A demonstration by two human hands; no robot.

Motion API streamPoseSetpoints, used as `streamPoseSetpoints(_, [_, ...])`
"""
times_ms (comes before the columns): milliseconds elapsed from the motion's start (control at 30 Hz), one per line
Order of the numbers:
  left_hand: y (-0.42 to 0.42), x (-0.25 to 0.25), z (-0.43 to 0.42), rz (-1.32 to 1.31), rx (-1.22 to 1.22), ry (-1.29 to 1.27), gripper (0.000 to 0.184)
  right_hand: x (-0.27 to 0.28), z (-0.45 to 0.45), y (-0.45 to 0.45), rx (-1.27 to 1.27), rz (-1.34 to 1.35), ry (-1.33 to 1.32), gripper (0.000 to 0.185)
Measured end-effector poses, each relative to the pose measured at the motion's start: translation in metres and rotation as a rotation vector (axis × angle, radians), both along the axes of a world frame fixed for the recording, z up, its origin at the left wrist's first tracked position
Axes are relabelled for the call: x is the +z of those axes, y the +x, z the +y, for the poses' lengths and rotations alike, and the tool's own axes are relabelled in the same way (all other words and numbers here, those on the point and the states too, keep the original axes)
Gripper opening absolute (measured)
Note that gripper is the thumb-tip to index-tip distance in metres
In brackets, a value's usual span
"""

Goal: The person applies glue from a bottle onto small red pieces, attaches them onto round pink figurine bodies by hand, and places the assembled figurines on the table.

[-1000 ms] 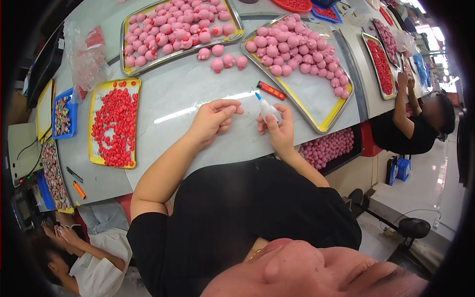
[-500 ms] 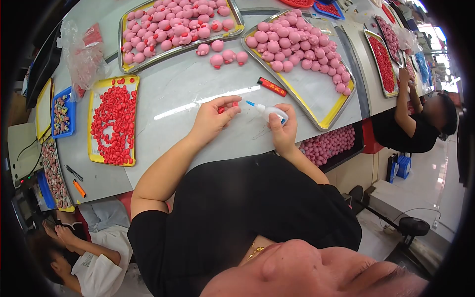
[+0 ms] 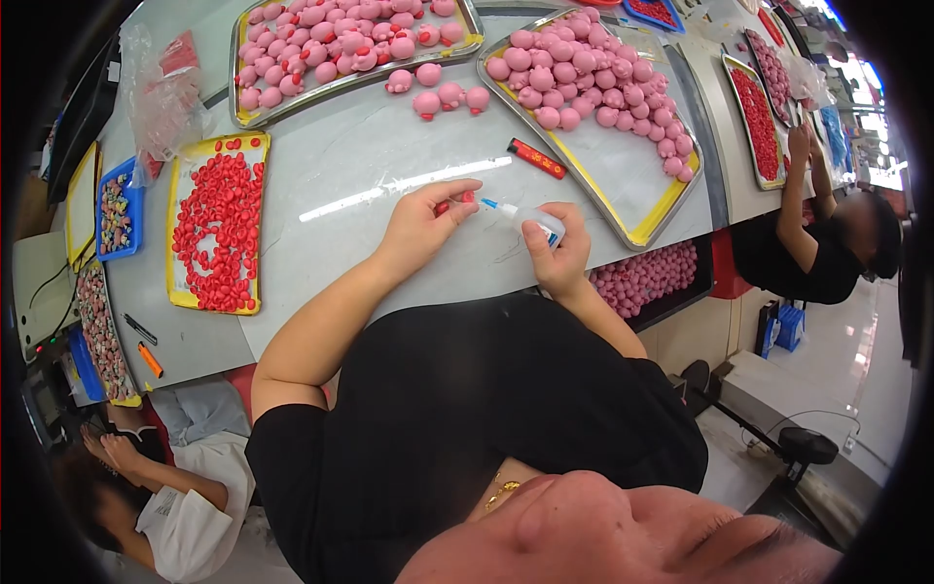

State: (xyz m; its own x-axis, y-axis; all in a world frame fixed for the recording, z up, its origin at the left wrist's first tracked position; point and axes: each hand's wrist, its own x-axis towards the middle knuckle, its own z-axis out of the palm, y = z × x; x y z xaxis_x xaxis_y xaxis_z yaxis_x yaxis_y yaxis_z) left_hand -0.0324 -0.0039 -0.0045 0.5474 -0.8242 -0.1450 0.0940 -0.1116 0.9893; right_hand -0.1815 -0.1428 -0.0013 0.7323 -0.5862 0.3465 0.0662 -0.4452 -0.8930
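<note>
My left hand (image 3: 420,230) is closed, pinching a small red oval piece (image 3: 468,197) between thumb and forefinger. Another bit of red shows tucked in its curled fingers. In my right hand (image 3: 561,251) is a white glue bottle (image 3: 530,223), tilted so its blue nozzle (image 3: 491,203) points at the red piece, a small gap apart. Beyond the hands lie several loose pink ball-shaped figures (image 3: 449,95) with red parts. A red-and-black marker-like stick (image 3: 536,159) rests on the table to the right of them.
Metal trays of pink figures stand at the back, one left (image 3: 255,119) and one right (image 3: 637,237). A yellow-edged tray (image 3: 173,292) of red pieces sits left, near a plastic bag (image 3: 165,107) and blue bin (image 3: 136,234). Co-workers sit at left (image 3: 199,496) and right (image 3: 793,248).
The glue nozzle and the red piece have come slightly closer together. The whole view has shifted a little; both hands keep their hold.
</note>
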Motion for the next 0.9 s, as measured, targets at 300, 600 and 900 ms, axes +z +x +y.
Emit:
streamPoseSetpoints(300, [0.001, 0.003, 0.000, 0.015, -0.001, 0.043, 0.029, 0.005, 0.000, 0.000, 0.000, 0.023, -0.090, 0.020])
streamPoseSetpoints(600, [0.001, 0.002, 0.000, -0.045, -0.018, 0.026, 0.029, 0.009, 0.000, 0.000, -0.002, 0.066, -0.121, 0.020])
streamPoseSetpoints(900, [0.001, 0.001, 0.001, -0.060, -0.015, 0.036, 0.028, 0.011, -0.001, 0.000, 0.027, 0.064, -0.076, 0.018])
